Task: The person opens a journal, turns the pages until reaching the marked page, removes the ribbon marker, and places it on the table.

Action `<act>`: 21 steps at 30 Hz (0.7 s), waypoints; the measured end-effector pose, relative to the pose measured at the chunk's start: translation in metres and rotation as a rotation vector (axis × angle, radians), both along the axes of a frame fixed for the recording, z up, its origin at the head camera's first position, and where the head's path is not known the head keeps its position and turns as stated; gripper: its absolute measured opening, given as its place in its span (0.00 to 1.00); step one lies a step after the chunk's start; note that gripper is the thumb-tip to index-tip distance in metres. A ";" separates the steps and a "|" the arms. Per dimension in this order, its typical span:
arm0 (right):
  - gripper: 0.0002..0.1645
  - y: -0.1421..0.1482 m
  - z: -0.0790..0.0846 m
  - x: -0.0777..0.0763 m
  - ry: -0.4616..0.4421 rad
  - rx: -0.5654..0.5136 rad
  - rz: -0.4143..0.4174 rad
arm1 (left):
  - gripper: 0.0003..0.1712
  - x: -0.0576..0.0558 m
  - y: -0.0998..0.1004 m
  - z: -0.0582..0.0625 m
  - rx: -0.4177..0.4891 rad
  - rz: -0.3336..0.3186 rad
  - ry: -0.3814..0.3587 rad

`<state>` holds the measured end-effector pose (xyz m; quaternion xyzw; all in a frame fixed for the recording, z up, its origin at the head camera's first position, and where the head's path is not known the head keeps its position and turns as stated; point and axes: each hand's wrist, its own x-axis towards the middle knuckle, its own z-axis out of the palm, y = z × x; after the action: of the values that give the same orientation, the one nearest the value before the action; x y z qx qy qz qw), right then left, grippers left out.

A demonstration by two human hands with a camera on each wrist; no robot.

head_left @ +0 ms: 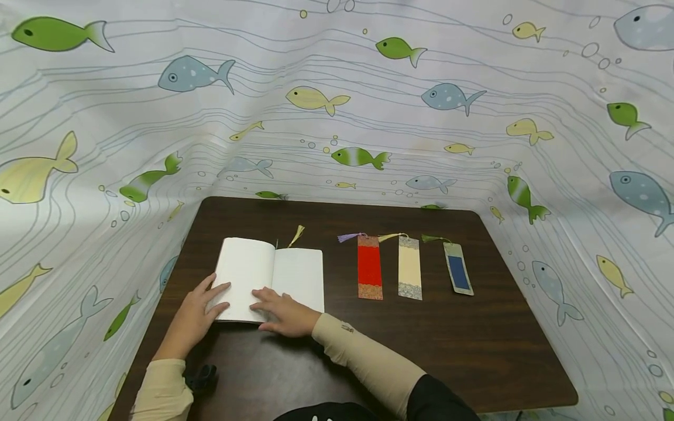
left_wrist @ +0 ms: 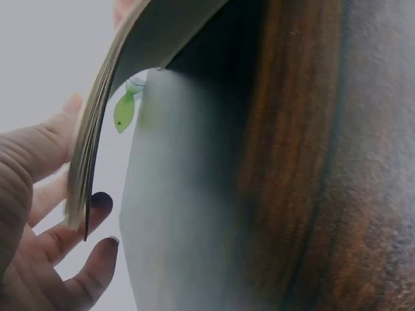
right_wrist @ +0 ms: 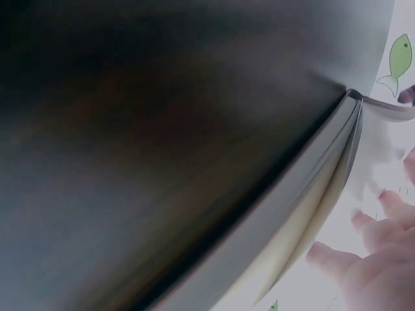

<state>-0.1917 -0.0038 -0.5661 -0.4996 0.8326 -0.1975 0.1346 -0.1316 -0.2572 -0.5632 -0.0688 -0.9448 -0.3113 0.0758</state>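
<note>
An open book (head_left: 297, 275) with blank white pages lies on the left of the dark wooden table. My left hand (head_left: 192, 318) holds the book's left edge, thumb and fingers lying over the page border. In the left wrist view, fingertips (left_wrist: 97, 262) reach past the dark cover below the bent pages. The right hand (head_left: 286, 314) rests with spread, relaxed fingers on the lower inner part of the pages, near the fold. A yellow tassel (head_left: 297, 235) sticks out beyond the top edge of the right page.
Right of the book lie a red bookmark (head_left: 370, 266) with a purple tassel, a cream bookmark (head_left: 409, 266) with a yellow tassel, and a blue bookmark (head_left: 458, 272) with a green tassel. A fish-patterned sheet (head_left: 358, 128) surrounds the brown table (head_left: 500, 351).
</note>
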 end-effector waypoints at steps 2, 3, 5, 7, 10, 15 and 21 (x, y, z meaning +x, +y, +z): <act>0.33 0.003 0.000 -0.002 -0.017 -0.001 -0.025 | 0.25 0.001 0.001 -0.002 -0.028 0.004 -0.004; 0.33 0.006 0.000 -0.003 -0.019 0.004 -0.045 | 0.25 0.001 0.001 -0.002 -0.031 0.006 -0.007; 0.36 0.012 -0.001 -0.006 -0.012 0.035 -0.107 | 0.24 0.001 0.001 -0.004 -0.031 0.008 -0.011; 0.38 0.021 -0.004 -0.009 0.014 0.092 -0.187 | 0.24 0.002 0.002 -0.005 -0.030 0.003 -0.003; 0.45 0.037 -0.007 -0.014 0.054 0.199 -0.310 | 0.24 0.002 0.002 -0.005 -0.029 -0.005 0.019; 0.56 0.064 -0.010 -0.022 0.032 0.301 -0.456 | 0.25 0.004 0.003 -0.003 -0.041 -0.003 -0.001; 0.60 0.076 -0.013 -0.024 0.095 0.327 -0.469 | 0.25 0.004 0.003 -0.002 -0.041 0.000 -0.066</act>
<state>-0.2157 0.0720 -0.5792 -0.2738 0.9516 -0.0625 0.1247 -0.1280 -0.2546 -0.5652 -0.0599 -0.9530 -0.2940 0.0432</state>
